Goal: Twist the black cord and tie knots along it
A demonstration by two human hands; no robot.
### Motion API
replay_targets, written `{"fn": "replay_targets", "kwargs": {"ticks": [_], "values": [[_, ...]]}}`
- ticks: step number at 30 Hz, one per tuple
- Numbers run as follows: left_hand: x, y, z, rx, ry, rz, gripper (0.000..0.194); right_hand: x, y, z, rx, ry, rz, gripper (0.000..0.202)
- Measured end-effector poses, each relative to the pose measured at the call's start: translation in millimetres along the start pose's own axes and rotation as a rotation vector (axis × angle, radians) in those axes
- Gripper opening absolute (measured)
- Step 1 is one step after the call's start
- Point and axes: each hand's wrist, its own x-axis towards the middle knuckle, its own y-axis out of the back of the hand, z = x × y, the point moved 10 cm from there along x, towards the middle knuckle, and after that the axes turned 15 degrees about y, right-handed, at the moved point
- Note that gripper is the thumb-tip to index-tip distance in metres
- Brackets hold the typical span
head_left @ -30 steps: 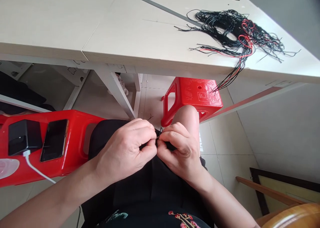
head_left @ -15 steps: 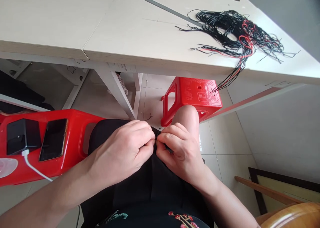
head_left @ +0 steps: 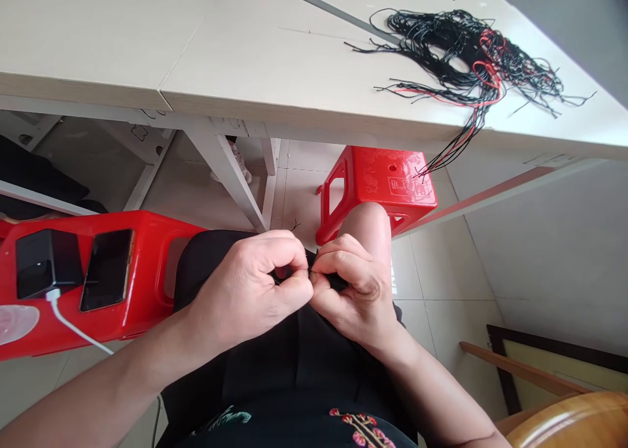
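Over my lap, my left hand (head_left: 267, 278) and my right hand (head_left: 350, 284) meet fingertip to fingertip. Both are pinched on a thin black cord, of which only small bits show between and behind the fingers; the rest is hidden by the hands and blends into the dark clothing. On the table lies a tangled bundle of black cords (head_left: 432, 68) with some red strands (head_left: 485, 75). Its loose ends hang over the table's front edge. A grey metal ruler (head_left: 333, 10) runs partly under the bundle.
The pale table (head_left: 122, 36) spans the top. A red stool (head_left: 392, 173) stands below it, beside my knee. At left, another red stool (head_left: 142, 271) holds a phone (head_left: 106, 268) and a black box (head_left: 46, 265) with a white cable. Wooden furniture (head_left: 579, 422) stands lower right.
My left fingers have opened into a rounder pinch, and the fingertips have shifted slightly right. The table and its cords sit a little higher in view.
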Motion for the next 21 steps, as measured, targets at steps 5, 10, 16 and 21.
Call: {"fn": "replay_targets", "kwargs": {"ticks": [5,10,16,21], "values": [[2,0.3,-3,-0.058,0.033,-0.02,0.02,-3,-4,12,0.211,-0.11,0.035,0.02],[0,1.7,-10,-0.031,0.087,-0.039,0.018,-9,-4,25,0.299,-0.223,0.066,0.019],[-5,17.9,6,0.035,-0.123,0.109,0.013,-11,-3,35,0.399,-0.317,0.07,0.019],[1,13.6,-11,-0.066,0.073,0.041,0.009,-12,-6,38,0.444,-0.363,0.07,0.015]]}}
